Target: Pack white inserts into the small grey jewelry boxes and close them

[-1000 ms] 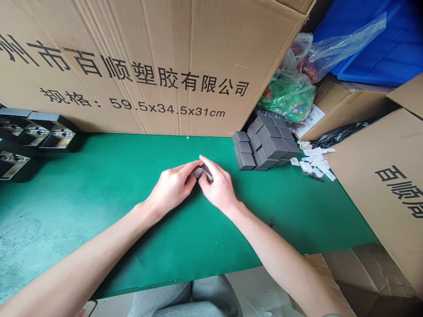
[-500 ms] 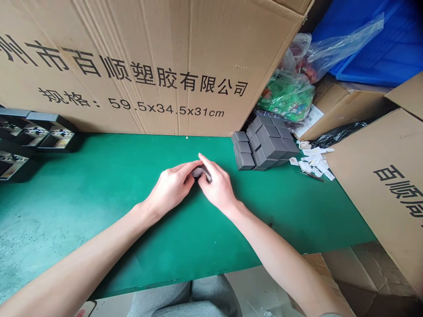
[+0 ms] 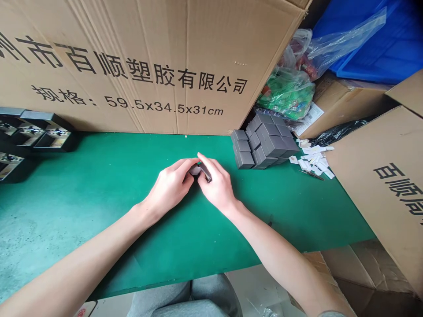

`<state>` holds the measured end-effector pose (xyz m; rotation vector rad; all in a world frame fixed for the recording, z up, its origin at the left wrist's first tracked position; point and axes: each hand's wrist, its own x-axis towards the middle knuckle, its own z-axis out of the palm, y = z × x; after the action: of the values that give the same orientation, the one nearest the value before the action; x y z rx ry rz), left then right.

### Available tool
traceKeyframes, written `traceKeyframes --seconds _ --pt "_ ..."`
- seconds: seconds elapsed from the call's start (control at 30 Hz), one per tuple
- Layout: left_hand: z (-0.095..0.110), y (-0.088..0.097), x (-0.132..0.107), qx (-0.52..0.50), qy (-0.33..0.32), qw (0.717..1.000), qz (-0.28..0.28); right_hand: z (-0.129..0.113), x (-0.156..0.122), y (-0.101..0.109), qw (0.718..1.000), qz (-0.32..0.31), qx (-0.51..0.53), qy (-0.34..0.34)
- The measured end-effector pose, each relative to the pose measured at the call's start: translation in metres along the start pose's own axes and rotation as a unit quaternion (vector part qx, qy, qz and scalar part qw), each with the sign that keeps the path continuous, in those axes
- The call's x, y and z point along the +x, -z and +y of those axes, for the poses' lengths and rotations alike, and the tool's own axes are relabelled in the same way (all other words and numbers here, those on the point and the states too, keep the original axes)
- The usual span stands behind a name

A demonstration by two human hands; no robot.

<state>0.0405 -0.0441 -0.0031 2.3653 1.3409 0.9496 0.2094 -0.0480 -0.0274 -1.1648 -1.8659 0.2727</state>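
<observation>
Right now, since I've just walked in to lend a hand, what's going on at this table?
A person's left hand and right hand together hold a small grey piece, partly hidden from view, over the green table. Grey blocks stand stacked to the right, with loose white pieces beside them. Dark open boxes stand at the far left.

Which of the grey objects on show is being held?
The grey piece between the left hand and the right hand; the grey boxes to its right stand stacked, touched by neither.
</observation>
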Motion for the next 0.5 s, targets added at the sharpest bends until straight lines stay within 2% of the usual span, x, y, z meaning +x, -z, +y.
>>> traceKeyframes --seconds 0.13,0.5 --pt "-0.0041 -0.0006 -0.0005 0.028 -0.021 0.999 -0.009 0.0000 0.0001 0.0006 1.000 0.000 -0.001 0.004" --pt "-0.0097 -0.0023 -0.0039 0.054 0.001 0.998 -0.018 0.0007 0.0001 0.0031 0.999 -0.031 -0.028 -0.007"
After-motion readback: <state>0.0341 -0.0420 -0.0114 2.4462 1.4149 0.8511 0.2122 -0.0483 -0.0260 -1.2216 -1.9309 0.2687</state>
